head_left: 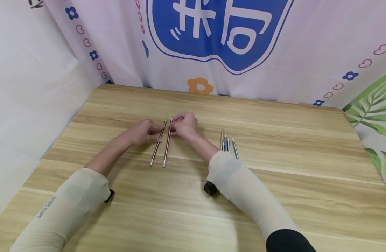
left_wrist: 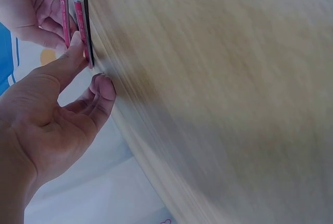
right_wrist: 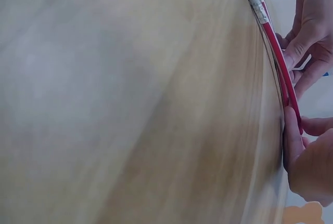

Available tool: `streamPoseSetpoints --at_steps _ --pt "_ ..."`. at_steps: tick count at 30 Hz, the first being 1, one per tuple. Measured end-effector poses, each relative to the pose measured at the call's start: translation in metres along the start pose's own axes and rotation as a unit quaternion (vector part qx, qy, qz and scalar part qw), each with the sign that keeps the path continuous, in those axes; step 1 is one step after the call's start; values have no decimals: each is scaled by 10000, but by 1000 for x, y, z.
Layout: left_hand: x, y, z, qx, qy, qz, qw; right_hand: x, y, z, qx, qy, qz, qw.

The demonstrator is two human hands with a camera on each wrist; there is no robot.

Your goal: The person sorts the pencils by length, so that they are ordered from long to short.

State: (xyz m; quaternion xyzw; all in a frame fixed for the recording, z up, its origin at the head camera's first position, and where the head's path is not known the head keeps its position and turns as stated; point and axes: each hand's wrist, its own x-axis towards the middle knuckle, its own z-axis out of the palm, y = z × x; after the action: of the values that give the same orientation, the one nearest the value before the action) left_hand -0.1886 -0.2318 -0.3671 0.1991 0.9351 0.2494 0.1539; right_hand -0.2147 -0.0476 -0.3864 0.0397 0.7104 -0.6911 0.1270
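Two red pencils (head_left: 168,141) on wooden table (head_left: 155,199) | right hand (head_left: 186,124) pinches one | left hand (head_left: 144,132) touches other, thumb and fingers apart

working from afar, i look into what seems a curtained-off work corner, more a makeshift booth than a lived-in room. a wood-grain table (head_left: 167,199) runs right up to a pale curtain (head_left: 274,77) printed with a blue badge (head_left: 211,49), hearts (head_left: 381,49) and flowers (head_left: 200,80). a white sheet (head_left: 32,87) closes the left side, and green printed leaves (head_left: 373,108) mark the right. i cannot tell what building holds it.
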Motion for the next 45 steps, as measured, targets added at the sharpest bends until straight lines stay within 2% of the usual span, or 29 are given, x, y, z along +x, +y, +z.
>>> streamPoseSetpoints --at_steps 10,20,28,38,45 --pt "0 0 2 -47 28 37 10000 -1 1 -1 30 -274 78 9996" --pt "0 0 2 -138 37 -6 9999 -4 1 4 -210 -16 -84 9997" --pt "1 0 1 -117 55 184 9997 -5 -2 9 -375 89 -92 9992" --pt "-1 -1 1 -161 5 155 9998 -4 1 12 -380 99 -177 9991" --pt "0 0 2 -308 121 38 9994 -5 -1 18 -658 380 -235 9968"
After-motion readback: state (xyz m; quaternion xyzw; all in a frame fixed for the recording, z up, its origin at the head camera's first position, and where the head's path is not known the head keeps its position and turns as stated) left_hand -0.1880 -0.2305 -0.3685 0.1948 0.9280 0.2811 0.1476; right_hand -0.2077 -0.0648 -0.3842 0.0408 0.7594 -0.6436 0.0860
